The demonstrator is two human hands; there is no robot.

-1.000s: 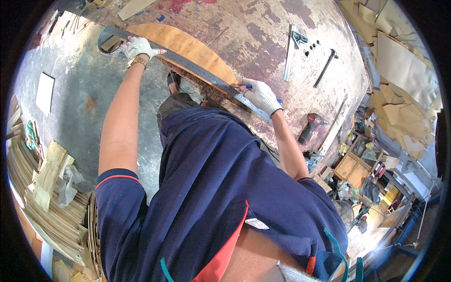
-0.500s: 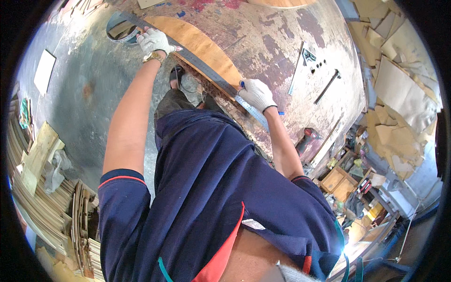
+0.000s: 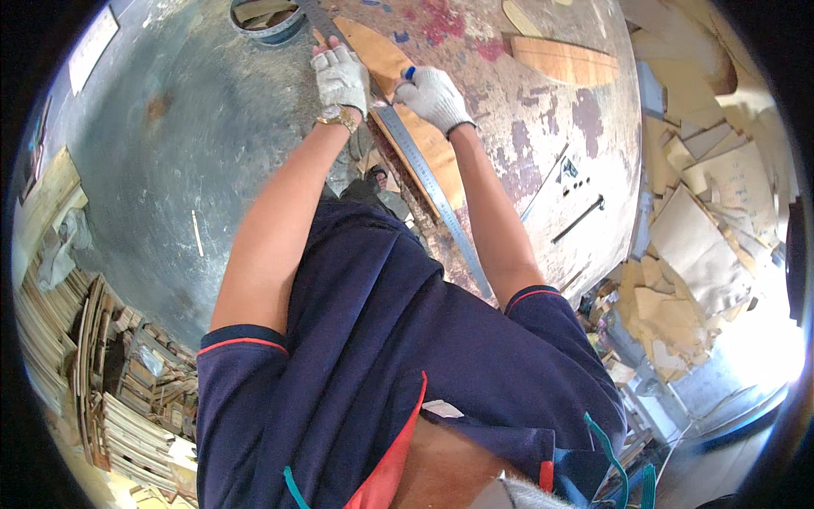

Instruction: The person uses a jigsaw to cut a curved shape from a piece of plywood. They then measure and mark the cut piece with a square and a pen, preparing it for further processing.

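A long metal ruler (image 3: 417,163) lies along a curved plywood piece (image 3: 443,165) near the table's edge. My left hand (image 3: 342,78), in a white knit glove, rests across the ruler with its fingers stretched forward and the thumb apart. Close beside it, my right hand (image 3: 434,100), gloved too, is closed around a blue pen (image 3: 410,73) over the plywood. Most of the pen is hidden by the glove, and I cannot tell whether its tip touches the wood.
The worn table (image 3: 530,127) also carries another curved wood piece (image 3: 564,61), a hammer (image 3: 579,219) and small dark parts (image 3: 568,172). A round tub (image 3: 280,36) with offcuts stands beyond my left hand. Cardboard scraps (image 3: 695,246) pile up at right; stacked wood strips (image 3: 89,365) lie at left.
My right hand has moved forward along the ruler with the pen, close to my left hand. The view has shifted, so the tub and table appear elsewhere. My left hand remains on the ruler.
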